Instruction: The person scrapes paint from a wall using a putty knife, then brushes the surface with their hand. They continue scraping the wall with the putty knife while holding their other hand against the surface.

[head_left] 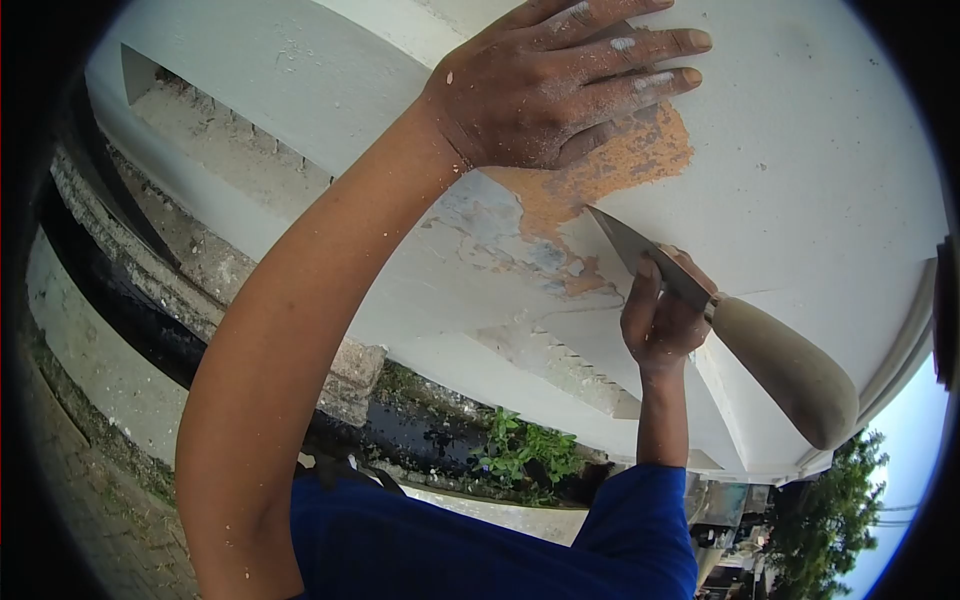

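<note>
My left hand [560, 90] lies against the pale painted wall, back toward me. Its fingers are stretched out and apart, with white dust or paint on several of them. Just beside and below it is a bare orange-brown patch [650, 150] where the coating is gone. My right hand [668, 315] grips a pointed trowel [640, 245] by its metal blade near the neck, thumb on the blade. The wooden handle [785, 370] sticks out toward the lower right. The trowel's tip is at the patch's lower edge. Bluish-grey, flaking paint [490, 235] surrounds that edge.
Recessed slots [230, 130] run along the wall. Beyond it lie a drainage ditch [410, 430] with dark water, a green plant [525, 455] and broken concrete [350, 375]. Brick paving [110, 500] is at lower left; trees [830, 510] and sky are at lower right.
</note>
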A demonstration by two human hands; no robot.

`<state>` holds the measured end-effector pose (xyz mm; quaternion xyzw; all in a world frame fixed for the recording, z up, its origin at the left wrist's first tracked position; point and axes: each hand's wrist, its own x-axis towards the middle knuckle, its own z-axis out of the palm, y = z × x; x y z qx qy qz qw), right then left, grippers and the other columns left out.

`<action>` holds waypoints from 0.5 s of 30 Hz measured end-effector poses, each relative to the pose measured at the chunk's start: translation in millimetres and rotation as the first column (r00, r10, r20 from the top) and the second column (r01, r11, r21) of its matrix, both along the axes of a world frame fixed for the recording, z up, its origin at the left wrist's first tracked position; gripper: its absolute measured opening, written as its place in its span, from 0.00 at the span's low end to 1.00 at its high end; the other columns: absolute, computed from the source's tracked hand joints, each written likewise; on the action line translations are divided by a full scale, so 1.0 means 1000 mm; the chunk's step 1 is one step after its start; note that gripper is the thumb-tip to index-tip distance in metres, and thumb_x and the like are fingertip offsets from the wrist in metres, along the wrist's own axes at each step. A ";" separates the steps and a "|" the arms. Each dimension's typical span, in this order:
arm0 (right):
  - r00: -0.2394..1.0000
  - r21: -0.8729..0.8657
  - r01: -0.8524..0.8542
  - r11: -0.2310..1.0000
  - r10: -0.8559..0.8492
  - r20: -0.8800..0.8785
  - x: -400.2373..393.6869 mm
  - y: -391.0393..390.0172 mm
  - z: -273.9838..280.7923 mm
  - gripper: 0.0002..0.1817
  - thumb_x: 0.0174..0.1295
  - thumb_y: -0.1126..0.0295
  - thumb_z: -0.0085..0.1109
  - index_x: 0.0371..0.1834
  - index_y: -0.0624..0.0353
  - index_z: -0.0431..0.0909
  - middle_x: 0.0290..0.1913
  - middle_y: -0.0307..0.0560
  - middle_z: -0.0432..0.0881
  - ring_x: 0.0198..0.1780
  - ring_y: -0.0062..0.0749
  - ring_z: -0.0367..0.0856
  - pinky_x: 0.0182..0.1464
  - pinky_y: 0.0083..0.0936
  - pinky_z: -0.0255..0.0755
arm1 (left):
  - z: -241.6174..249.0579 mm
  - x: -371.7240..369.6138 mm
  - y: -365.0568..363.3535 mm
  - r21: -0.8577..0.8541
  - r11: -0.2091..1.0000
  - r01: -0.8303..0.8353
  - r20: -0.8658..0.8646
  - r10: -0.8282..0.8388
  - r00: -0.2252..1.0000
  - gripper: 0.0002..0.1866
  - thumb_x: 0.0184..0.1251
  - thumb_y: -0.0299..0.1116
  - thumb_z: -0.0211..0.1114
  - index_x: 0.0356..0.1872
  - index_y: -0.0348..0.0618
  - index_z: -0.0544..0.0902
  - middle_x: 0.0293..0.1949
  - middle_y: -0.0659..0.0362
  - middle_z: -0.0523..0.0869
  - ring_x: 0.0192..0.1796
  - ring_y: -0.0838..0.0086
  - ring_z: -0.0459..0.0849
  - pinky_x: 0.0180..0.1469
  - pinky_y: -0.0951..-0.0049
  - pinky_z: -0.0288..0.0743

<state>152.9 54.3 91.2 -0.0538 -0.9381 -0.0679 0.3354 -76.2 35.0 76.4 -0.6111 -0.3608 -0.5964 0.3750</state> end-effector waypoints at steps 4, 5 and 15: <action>0.997 0.111 -0.030 0.993 0.023 0.069 -0.005 -0.004 0.002 0.22 0.53 0.85 0.49 0.52 0.65 0.58 0.38 0.55 0.75 0.32 0.31 0.77 0.34 0.22 0.72 | -0.001 -0.002 -0.001 -0.029 0.998 -0.050 -0.031 0.049 0.998 0.20 0.58 0.41 0.53 0.52 0.52 0.73 0.61 0.65 0.64 0.66 0.68 0.55 0.68 0.63 0.36; 0.997 0.097 -0.039 0.995 0.033 0.065 -0.004 -0.004 0.003 0.23 0.53 0.86 0.50 0.52 0.63 0.58 0.38 0.54 0.75 0.33 0.30 0.77 0.35 0.22 0.72 | -0.001 -0.001 -0.001 -0.017 0.999 -0.046 -0.029 0.045 0.999 0.20 0.57 0.41 0.53 0.52 0.52 0.73 0.61 0.65 0.64 0.66 0.68 0.55 0.68 0.63 0.36; 0.978 -0.081 0.054 0.995 -0.069 -0.196 0.007 0.008 -0.021 0.33 0.47 0.88 0.52 0.58 0.58 0.54 0.37 0.52 0.76 0.32 0.33 0.77 0.37 0.23 0.70 | -0.003 -0.004 -0.001 -0.045 0.999 -0.007 -0.036 0.005 0.999 0.20 0.58 0.40 0.53 0.53 0.52 0.73 0.62 0.64 0.63 0.66 0.68 0.54 0.68 0.63 0.35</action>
